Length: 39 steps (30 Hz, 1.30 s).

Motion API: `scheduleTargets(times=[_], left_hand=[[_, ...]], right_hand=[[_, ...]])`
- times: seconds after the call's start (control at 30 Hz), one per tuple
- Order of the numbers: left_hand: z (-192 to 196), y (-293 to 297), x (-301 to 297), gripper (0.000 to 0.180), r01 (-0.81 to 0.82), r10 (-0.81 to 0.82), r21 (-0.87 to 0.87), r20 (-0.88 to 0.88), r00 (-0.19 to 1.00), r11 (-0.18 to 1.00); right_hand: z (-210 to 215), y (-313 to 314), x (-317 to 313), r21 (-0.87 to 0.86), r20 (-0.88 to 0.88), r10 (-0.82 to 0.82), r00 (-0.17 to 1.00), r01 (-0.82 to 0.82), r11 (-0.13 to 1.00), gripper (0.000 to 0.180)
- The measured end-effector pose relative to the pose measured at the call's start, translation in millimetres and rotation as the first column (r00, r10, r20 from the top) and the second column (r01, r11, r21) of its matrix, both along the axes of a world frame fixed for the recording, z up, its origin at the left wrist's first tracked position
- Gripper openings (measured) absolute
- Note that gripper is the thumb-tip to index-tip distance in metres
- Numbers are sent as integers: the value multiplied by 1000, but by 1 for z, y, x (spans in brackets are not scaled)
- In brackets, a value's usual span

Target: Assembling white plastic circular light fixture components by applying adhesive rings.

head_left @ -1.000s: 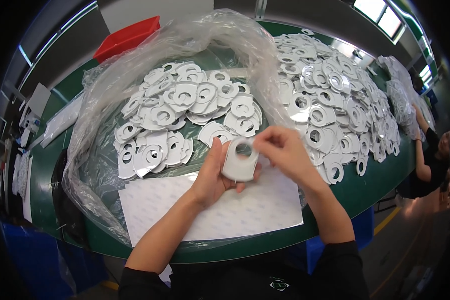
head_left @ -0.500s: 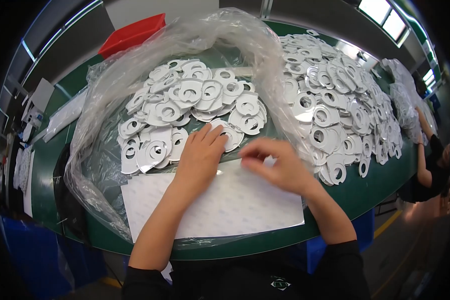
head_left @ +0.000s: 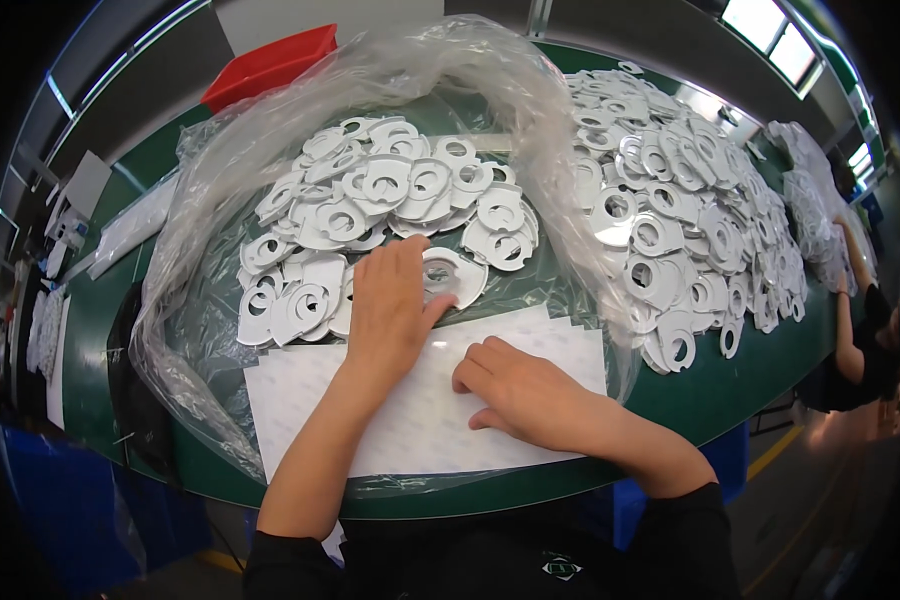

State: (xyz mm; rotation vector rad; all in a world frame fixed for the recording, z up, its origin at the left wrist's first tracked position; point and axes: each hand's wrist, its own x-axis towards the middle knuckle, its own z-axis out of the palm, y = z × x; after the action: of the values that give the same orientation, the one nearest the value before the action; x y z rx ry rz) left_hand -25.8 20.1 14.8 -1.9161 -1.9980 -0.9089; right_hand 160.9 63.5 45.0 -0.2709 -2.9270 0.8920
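Observation:
My left hand (head_left: 390, 300) is at the near edge of a pile of white ring-shaped plates (head_left: 385, 185). Its fingers and thumb close round the left side of one white ring-shaped plate (head_left: 462, 280). My right hand (head_left: 520, 388) rests low over a stack of white sheets (head_left: 310, 410), fingers loosely bent and the thumb apart, with nothing in it. The sheets lie in front of the pile, their corners slightly fanned. Both pile and sheets sit on a clear plastic bag (head_left: 200, 220) spread over the green table (head_left: 90, 370).
A larger heap of the same plates (head_left: 660, 235) covers the table's right side. At the back left stands a red bin (head_left: 270, 68). Farther right, another person's arm (head_left: 850, 340) reaches to a plastic bag (head_left: 815, 200). A black item (head_left: 135, 390) lies along the left edge.
My right hand has dropped toward me and left, down onto the sheets. My left hand has shifted slightly, its thumb now showing against the plate.

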Motion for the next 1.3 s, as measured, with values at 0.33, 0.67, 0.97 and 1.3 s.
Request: scheduleTargets(times=[0.33, 0.67, 0.97, 1.3], left_hand=[[-10, 2, 35, 43, 272, 39, 190, 749, -661, 943], [-19, 1, 32, 63, 382, 29, 294, 759, -651, 876], [-11, 2, 38, 68, 424, 66, 204, 838, -542, 882], [-14, 1, 40, 68, 441, 55, 212, 853, -519, 872]], right_hand=[[-3, 1, 4, -17, -49, 45, 998, -46, 999, 31], [23, 8, 9, -107, -146, 58, 988, -74, 992, 19], [10, 48, 7, -761, -363, -626, 691, 168, 626, 21], [-14, 41, -10, -856, -208, -675, 708, 203, 476, 19]])
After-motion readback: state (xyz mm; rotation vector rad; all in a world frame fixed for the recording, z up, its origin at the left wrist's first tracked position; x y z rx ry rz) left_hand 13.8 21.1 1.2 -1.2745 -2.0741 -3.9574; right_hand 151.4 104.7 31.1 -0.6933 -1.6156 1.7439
